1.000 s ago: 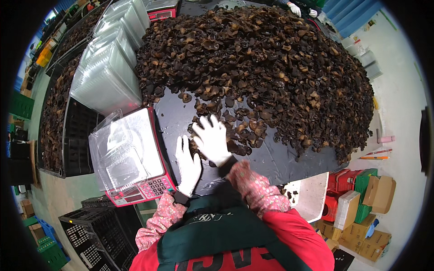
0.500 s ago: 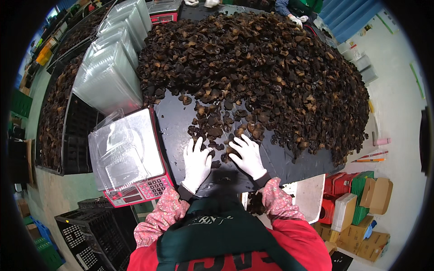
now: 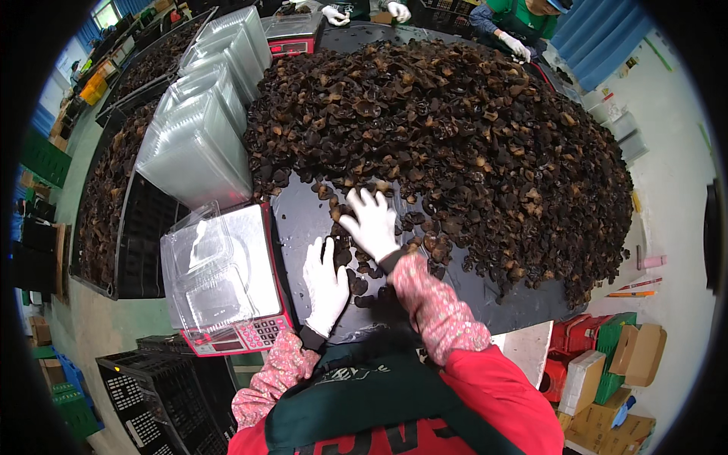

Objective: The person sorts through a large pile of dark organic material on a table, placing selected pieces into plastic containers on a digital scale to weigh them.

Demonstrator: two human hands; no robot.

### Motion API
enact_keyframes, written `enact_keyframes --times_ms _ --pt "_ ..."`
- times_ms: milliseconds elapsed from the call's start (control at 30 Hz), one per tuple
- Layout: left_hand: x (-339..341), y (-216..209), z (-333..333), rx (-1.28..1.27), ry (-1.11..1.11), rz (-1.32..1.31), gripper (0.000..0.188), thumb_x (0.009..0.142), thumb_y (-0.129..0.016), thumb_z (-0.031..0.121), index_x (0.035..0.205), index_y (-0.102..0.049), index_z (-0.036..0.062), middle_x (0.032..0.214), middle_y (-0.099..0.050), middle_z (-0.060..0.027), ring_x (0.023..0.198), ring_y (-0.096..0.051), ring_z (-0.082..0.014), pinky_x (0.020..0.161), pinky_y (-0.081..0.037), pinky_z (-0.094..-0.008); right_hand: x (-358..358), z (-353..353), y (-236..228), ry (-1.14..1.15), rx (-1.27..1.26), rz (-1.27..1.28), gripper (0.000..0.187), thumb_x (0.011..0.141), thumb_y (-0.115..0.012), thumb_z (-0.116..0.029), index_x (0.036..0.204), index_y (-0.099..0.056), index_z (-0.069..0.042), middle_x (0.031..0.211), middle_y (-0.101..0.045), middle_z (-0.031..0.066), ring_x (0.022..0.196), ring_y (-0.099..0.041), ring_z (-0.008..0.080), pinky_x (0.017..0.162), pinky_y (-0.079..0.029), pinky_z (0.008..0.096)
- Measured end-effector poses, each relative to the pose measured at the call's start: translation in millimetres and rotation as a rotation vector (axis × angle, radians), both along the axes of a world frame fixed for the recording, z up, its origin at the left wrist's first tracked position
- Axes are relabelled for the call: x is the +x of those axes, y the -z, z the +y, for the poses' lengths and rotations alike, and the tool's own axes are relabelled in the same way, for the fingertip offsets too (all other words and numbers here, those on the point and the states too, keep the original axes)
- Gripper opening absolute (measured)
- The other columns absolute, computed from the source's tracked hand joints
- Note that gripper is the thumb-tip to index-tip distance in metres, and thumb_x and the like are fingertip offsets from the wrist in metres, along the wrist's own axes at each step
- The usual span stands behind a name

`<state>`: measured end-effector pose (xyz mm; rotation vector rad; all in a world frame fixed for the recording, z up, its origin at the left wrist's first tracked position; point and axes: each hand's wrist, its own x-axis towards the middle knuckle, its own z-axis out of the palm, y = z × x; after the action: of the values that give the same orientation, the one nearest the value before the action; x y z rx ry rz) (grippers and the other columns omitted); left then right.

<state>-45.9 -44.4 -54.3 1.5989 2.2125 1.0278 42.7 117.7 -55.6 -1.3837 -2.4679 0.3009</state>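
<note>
From the head view, we rest both gloved hands flat on the black worktop at its near edge. Our left hand lies spread, empty, beside loose dried mushroom pieces. Our right hand, fingers splayed, presses on scattered pieces at the big mushroom heap's foot, seemingly raking them. An open clear clamshell box sits on the scale by the worktop's left edge.

Single head view, fisheye, looking steeply down from the person's head onto the table close below; own forearms enter from the lower edge, rim bends.
</note>
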Motion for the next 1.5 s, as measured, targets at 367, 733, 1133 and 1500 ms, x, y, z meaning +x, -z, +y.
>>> enact_keyframes --times_ms 367,733,1133,1500 --pt "5.2 11.4 4.3 -0.142 0.117 0.093 0.043 0.088 -0.065 0.017 0.131 -0.065 0.016 0.156 -0.039 -0.0199 0.144 -0.033 -0.0431 0.118 -0.025 -0.0539 96.7 -5.2 -47.1 -0.182 -0.516 0.54 0.024 0.094 -0.061 -0.025 0.107 -0.076 -0.01 0.113 -0.073 0.0138 0.105 -0.069 0.0287 0.089 -0.055 0.0402" --pt "8.8 12.3 0.5 -0.112 0.149 0.084 0.039 0.088 -0.065 0.019 0.127 -0.065 0.0117 0.154 -0.041 -0.0196 0.142 -0.034 -0.0435 0.116 -0.026 -0.0531 80.0 71.9 5.3 0.328 -0.091 -0.196 0.021 0.088 -0.065 -0.029 0.088 -0.071 -0.009 0.088 -0.074 0.0154 0.088 -0.072 0.0362 0.078 -0.056 0.0469" --pt "12.1 1.0 3.8 -0.037 0.114 0.16 0.05 0.088 -0.066 0.021 0.136 -0.057 0.0088 0.157 -0.036 -0.0213 0.146 -0.028 -0.0447 0.118 -0.023 -0.0552 124.2 44.0 -36.4 0.177 -0.385 0.495 0.012 0.088 -0.064 -0.014 0.087 -0.065 -0.002 0.078 -0.066 0.0019 0.074 -0.059 0.0109 0.073 -0.049 0.0274" --pt "60.7 -4.7 62.0 0.188 0.443 0.156 0.028 0.09 -0.065 0.014 0.118 -0.07 0.0131 0.13 -0.062 -0.0092 0.135 -0.046 -0.0357 0.115 -0.031 -0.0539 384.3 -232.4 -119.8 0.747 -0.552 1.077 0.01 0.095 -0.064 -0.01 0.089 -0.056 -0.006 0.076 -0.06 0.0042 0.062 -0.054 0.0116 0.058 -0.043 0.0236"
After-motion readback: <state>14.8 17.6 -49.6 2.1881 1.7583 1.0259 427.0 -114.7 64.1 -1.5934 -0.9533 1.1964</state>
